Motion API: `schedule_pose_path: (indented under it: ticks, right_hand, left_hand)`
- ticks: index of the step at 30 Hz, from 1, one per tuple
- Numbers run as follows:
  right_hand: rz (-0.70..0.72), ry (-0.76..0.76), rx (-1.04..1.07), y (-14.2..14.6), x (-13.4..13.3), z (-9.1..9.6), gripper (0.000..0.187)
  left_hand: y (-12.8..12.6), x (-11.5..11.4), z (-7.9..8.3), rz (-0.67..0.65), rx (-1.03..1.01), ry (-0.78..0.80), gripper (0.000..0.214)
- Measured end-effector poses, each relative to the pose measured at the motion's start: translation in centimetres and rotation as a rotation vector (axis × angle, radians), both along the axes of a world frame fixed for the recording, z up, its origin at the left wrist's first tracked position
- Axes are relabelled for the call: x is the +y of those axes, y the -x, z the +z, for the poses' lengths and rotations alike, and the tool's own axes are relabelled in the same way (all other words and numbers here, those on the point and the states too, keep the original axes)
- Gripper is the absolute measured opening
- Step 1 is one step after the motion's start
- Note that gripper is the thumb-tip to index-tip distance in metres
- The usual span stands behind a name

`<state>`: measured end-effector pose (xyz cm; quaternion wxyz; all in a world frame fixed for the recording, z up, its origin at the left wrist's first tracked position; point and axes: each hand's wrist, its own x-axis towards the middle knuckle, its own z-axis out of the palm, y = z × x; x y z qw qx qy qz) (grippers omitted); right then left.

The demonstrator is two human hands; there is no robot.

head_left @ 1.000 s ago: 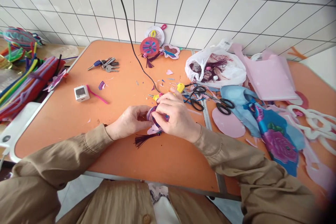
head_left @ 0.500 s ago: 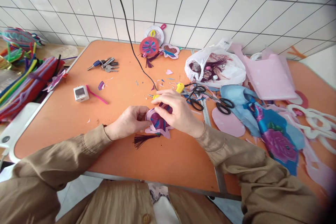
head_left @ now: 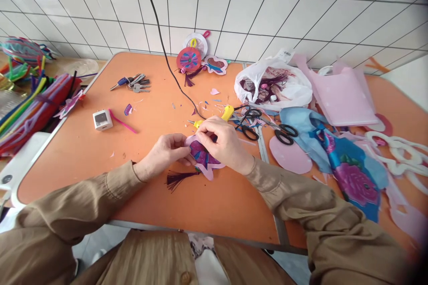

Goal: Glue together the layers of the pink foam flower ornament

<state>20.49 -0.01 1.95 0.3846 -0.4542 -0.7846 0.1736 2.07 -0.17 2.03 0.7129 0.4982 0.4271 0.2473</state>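
Observation:
Between my hands is a pink scalloped felt ornament with a purple and blue patterned centre. My left hand pinches its left edge between thumb and fingers. Over its upper right side, my right hand is closed with its fingertips pressed at the ornament's top; the spot they grip is partly hidden. A dark purple tassel hangs from the lower edge and lies on the orange table. Just beyond my right hand lies a yellow glue gun with its nozzle to the left, partly covered by the hand.
Black-handled scissors lie right of the glue gun among fabric scraps. A white plastic bag holds tassels. Finished ornaments lean by the wall. Keys, a white charger and pipe cleaners are leftward. A cord crosses the table.
The ornament has tilted slightly, with its lower point turned toward me and more of its patterned centre showing. My right fingers have shifted a little along its top; the tassel has slid slightly left.

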Motion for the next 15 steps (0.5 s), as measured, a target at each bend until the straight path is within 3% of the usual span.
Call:
schedule_pose_path:
  ticks: [6, 10, 15]
  right_hand:
    - [-0.004, 0.02, 0.007, 0.1, 0.0, -0.1, 0.02]
    - [0.03, 0.081, 0.056, -0.6, 0.3, 0.3, 0.022]
    - [0.036, 0.037, 0.013, -1.3, 0.7, 0.6, 0.015]
  left_hand:
    - [-0.3, -0.6, 0.1, 0.058, 0.02, -0.031, 0.046]
    - [-0.2, -0.4, -0.2, 0.086, -0.029, -0.007, 0.047]
    - [0.0, -0.1, -0.4, 0.087, -0.053, 0.012, 0.043]
